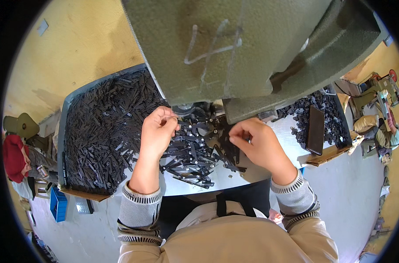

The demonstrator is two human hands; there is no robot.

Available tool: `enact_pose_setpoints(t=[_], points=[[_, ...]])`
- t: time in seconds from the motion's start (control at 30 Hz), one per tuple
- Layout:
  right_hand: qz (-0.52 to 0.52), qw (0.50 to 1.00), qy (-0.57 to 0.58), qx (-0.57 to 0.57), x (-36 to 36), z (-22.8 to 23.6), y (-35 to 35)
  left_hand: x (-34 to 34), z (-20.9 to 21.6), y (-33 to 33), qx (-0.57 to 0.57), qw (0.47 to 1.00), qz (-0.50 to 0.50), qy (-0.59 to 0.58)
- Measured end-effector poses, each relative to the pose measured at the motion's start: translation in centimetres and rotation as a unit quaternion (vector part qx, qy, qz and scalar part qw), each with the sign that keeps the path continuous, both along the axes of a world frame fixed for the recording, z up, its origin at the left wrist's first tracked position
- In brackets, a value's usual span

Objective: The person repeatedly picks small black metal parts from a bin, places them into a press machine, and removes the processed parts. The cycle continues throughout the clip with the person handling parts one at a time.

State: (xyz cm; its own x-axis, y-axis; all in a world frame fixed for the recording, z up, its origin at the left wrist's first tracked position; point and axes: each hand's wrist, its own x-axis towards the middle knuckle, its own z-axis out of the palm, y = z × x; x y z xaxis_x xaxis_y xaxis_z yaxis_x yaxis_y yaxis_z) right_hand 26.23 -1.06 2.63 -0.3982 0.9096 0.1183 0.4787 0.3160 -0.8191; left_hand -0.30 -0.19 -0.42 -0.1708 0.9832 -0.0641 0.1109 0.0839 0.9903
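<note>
My left hand (pixel 157 131) is closed, thumb and fingers pinched together at the left side of the machine's working spot. Whatever is between its fingertips is too small to make out. My right hand (pixel 260 144) is curled in a pinch just right of that spot, and its fingertips hide anything they hold. Between and below the hands lies a loose pile of black flat metal strips (pixel 190 153), several with shiny rivet heads. The big green machine (pixel 203 48) stands over the work, its lower end right above my hands.
A large tray (pixel 65 131) of black strips stands on the left. On the right, a dark phone-like slab (pixel 314 130) lies on small black parts (pixel 298 109). A blue bin (pixel 58 204) is on the floor. People (pixel 16 158) sit at both far sides.
</note>
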Motion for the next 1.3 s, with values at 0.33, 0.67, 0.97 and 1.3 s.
enact_pose_setpoints(t=[0.33, 0.67, 0.97, 1.3], points=[[0.082, 0.977, -0.183, 0.072, 2.1, -1.2, -4.0, -4.8, 2.2, -1.8, 0.032, 0.975, 0.047, 0.214], [0.03, 0.999, -0.027, -0.022, 1.7, -0.6, -3.9, -6.9, 2.2, -2.9, -0.045, 0.942, -0.047, 0.328], [-0.01, 0.974, 0.175, -0.146, 0.6, -1.2, -2.9, -5.9, 1.2, -1.8, -0.103, 0.919, -0.064, 0.376], [-0.017, 0.927, 0.287, -0.24, -1.4, -1.0, -1.3, -4.3, 1.7, -1.5, 0.057, 0.995, -0.074, 0.018]])
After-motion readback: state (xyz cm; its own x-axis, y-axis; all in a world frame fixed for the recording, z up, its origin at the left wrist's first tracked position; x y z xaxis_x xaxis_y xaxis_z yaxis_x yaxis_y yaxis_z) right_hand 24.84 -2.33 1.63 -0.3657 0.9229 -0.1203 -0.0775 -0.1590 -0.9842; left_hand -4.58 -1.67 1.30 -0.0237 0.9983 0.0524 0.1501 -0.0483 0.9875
